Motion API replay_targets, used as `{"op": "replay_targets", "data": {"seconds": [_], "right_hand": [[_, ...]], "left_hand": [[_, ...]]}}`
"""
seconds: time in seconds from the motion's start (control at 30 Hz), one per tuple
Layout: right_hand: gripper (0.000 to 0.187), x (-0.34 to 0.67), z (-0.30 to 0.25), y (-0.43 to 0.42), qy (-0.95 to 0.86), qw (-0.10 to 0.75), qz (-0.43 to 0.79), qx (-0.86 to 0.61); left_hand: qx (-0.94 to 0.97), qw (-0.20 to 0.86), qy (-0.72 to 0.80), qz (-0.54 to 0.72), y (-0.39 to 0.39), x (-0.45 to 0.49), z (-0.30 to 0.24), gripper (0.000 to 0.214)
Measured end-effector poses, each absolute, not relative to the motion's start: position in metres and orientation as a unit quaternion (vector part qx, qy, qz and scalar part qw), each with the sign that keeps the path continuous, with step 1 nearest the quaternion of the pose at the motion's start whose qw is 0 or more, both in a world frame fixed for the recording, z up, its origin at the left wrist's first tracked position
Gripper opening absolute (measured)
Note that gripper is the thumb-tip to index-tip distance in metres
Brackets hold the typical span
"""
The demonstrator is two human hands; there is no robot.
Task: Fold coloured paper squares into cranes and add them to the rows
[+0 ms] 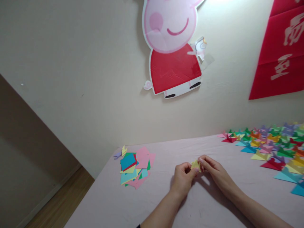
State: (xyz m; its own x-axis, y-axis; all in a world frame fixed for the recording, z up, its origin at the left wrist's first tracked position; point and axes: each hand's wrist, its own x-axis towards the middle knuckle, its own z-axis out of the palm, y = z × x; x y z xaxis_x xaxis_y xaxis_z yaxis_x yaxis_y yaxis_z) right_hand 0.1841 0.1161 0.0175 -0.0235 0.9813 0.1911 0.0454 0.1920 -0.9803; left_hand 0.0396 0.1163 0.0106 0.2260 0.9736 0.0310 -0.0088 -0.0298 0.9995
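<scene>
Between my two hands is a small piece of folded yellow paper (195,165), raised a little over the cloth-covered table (166,202). My left hand (182,177) pinches it from the left, thumb on its lower part. On the other side my right hand (212,169) grips its right edge between thumb and fingers. The fingertips hide part of the paper, so its exact folded shape is hard to make out.
At the left lies a loose pile of coloured paper sheets (142,158), with a yellow folded paper (123,150) and a purple one (117,155) behind it. Many folded paper cranes (266,148) stand in rows at the right. A wall (95,95) rises behind the table.
</scene>
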Motion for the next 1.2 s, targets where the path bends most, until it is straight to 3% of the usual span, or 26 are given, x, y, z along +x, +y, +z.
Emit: {"op": "replay_targets", "data": {"seconds": [0.13, 0.43, 0.73, 0.93, 1.2], "right_hand": [[0.042, 0.1821, 0.0180, 0.1138, -0.575, 0.513, 0.468, -0.433], [0.041, 0.1897, 0.0099, 0.1190, -0.571, 0.533, 0.391, -0.487], [0.047, 0.1852, 0.0135, 0.1183, -0.577, 0.508, 0.449, -0.454], [0.048, 0.1870, 0.0147, 0.1167, -0.579, 0.512, 0.412, -0.482], [0.042, 0.1883, 0.0161, 0.1161, -0.585, 0.554, 0.359, -0.471]], "left_hand": [[0.551, 0.541, 0.438, 0.460, 0.1155, 0.0403, 0.0119, 0.042], [0.523, 0.527, 0.456, 0.491, 0.1168, 0.0395, 0.0103, 0.029], [0.517, 0.512, 0.453, 0.515, 0.1189, 0.0361, 0.0103, 0.038], [0.524, 0.506, 0.452, 0.515, 0.1194, 0.0370, 0.0082, 0.043], [0.545, 0.486, 0.450, 0.514, 0.1181, 0.0373, 0.0082, 0.029]]}}
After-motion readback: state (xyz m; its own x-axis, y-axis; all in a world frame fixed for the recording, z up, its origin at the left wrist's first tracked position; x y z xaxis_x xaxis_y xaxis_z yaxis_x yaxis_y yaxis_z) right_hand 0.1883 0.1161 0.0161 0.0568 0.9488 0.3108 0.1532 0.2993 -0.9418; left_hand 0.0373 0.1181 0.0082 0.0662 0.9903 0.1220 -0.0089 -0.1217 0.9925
